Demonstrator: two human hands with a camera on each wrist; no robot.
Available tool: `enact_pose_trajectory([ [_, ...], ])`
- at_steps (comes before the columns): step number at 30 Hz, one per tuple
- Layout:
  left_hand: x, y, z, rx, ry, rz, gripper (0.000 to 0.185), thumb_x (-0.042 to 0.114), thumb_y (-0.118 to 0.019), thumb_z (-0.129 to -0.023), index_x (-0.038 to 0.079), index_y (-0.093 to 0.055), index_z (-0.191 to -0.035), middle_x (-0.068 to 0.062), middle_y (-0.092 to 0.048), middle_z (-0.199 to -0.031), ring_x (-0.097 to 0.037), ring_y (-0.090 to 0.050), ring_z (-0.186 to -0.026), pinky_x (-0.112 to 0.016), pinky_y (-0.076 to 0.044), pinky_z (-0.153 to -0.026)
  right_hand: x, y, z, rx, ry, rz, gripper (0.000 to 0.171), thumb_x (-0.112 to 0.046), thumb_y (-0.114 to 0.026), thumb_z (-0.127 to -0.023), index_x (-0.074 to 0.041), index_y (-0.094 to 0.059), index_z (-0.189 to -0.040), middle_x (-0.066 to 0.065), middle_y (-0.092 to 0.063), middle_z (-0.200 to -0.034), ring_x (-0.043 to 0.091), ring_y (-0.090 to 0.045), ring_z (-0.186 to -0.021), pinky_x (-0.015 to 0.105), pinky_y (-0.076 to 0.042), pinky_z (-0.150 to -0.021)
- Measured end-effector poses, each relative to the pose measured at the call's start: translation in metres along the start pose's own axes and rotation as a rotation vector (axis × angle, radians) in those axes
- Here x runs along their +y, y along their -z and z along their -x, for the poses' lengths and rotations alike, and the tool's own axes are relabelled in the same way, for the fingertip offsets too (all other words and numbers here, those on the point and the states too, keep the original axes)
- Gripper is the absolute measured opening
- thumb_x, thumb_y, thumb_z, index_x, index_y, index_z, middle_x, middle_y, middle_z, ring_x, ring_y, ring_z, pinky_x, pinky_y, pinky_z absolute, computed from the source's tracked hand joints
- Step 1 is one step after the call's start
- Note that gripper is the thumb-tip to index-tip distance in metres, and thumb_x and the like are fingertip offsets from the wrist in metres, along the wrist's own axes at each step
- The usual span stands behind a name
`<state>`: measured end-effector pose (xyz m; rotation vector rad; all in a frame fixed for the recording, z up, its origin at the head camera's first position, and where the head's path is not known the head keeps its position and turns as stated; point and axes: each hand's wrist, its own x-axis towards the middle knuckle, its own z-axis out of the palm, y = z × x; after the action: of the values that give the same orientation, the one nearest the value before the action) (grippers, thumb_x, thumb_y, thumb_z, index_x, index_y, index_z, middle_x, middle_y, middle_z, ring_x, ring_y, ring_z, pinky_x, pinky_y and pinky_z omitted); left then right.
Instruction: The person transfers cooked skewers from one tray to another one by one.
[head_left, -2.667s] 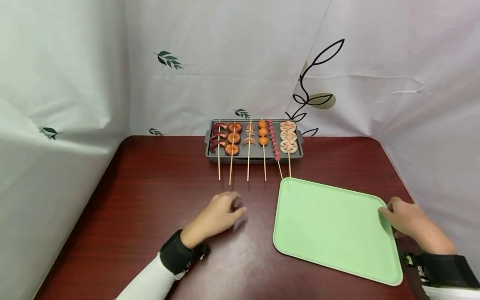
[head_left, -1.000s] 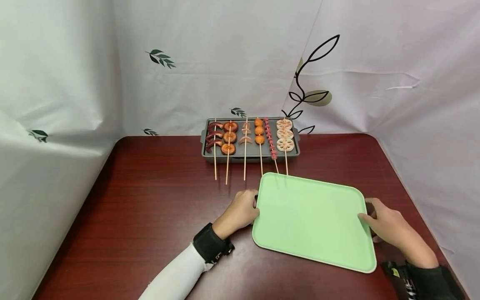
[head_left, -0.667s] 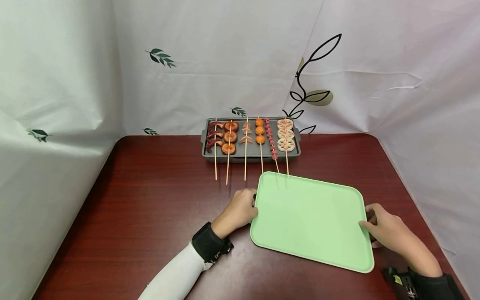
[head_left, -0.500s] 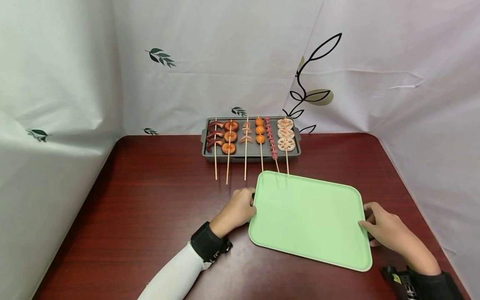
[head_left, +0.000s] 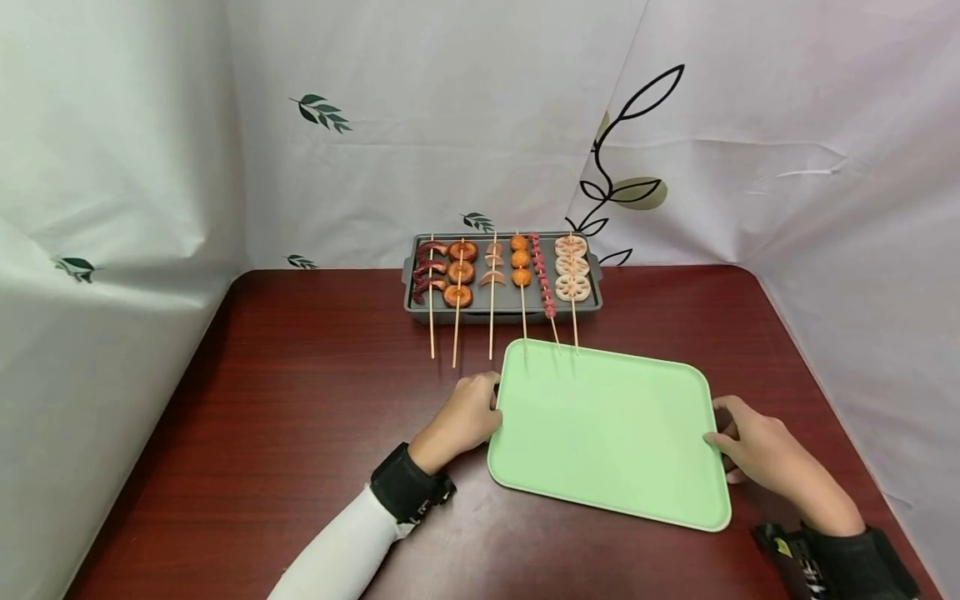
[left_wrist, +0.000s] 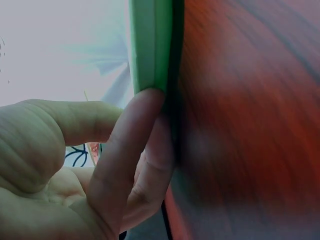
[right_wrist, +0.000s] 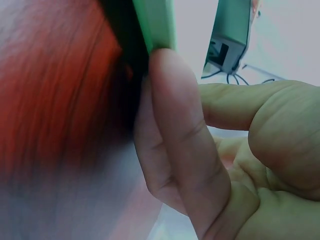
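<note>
A light green rectangular tray (head_left: 600,433) lies low over the table, tilted slightly clockwise. My left hand (head_left: 465,412) pinches its left edge, thumb over the rim and fingers beneath. At the opposite edge my right hand (head_left: 761,450) holds the tray the same way. Both wrist views show fingertips under the green rim (left_wrist: 145,50), close over the wood. Beyond the tray stands a dark grey grill pan (head_left: 420,315) bearing several skewers, among them lotus root slices (head_left: 572,288), orange balls (head_left: 521,277) and mushroom-like rounds (head_left: 457,296).
The reddish-brown table (head_left: 300,400) meets white patterned cloth (head_left: 420,117) at the back and both sides. Bare stick ends point toward me from the pan; those at the right reach the tray's far edge in the head view.
My left hand, earlier apart from the tray, has moved right and taken hold of its left edge. The tray has then shifted left with both hands, its far-left corner nearing the middle skewers.
</note>
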<state>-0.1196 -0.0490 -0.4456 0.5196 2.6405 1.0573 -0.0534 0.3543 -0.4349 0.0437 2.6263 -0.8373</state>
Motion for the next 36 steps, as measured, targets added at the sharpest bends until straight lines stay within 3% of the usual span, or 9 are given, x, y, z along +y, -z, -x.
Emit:
enact_pose_trajectory([
  [6,-0.008,0.006,0.005,0.028,-0.008,-0.005,0.039,-0.011,-0.057,-0.083,-0.002,-0.065,-0.12,0.003,-0.045,-0.063,-0.009,-0.04,-0.051,-0.018,-0.031,-0.049,-0.009,-0.002,-0.007,0.001,0.021,0.014,0.055,-0.012,-0.062,-0.104,0.011,-0.034,-0.145,0.013,-0.065,-0.09,0.017,-0.066,-0.061,0.028,-0.059,-0.052],
  [14,-0.015,0.017,0.015,-0.002,0.056,0.068,0.043,-0.011,-0.056,-0.088,-0.006,-0.06,-0.13,-0.003,-0.049,-0.065,-0.013,-0.053,-0.043,-0.022,-0.048,-0.04,-0.022,-0.008,-0.015,-0.004,0.066,0.014,0.054,-0.008,-0.063,-0.101,0.012,-0.035,-0.143,0.013,-0.063,-0.086,0.017,-0.065,-0.057,0.028,-0.058,-0.05],
  [22,-0.025,0.029,0.024,-0.017,0.123,0.107,0.051,-0.009,-0.062,-0.093,-0.006,-0.052,-0.143,-0.007,-0.053,-0.07,-0.016,-0.056,-0.047,-0.026,-0.053,-0.043,-0.036,-0.014,-0.025,-0.018,0.101,-0.011,0.052,-0.007,-0.063,-0.101,0.012,-0.036,-0.142,0.013,-0.063,-0.086,0.018,-0.064,-0.056,0.029,-0.058,-0.051],
  [36,-0.04,0.043,0.036,0.017,0.19,0.091,0.056,-0.007,-0.064,-0.094,-0.007,-0.048,-0.148,-0.01,-0.056,-0.08,-0.017,-0.059,-0.048,-0.026,-0.055,-0.046,-0.059,-0.024,-0.042,-0.028,0.145,-0.003,0.052,-0.009,-0.063,-0.103,0.01,-0.036,-0.143,0.012,-0.063,-0.086,0.016,-0.064,-0.054,0.029,-0.057,-0.05],
])
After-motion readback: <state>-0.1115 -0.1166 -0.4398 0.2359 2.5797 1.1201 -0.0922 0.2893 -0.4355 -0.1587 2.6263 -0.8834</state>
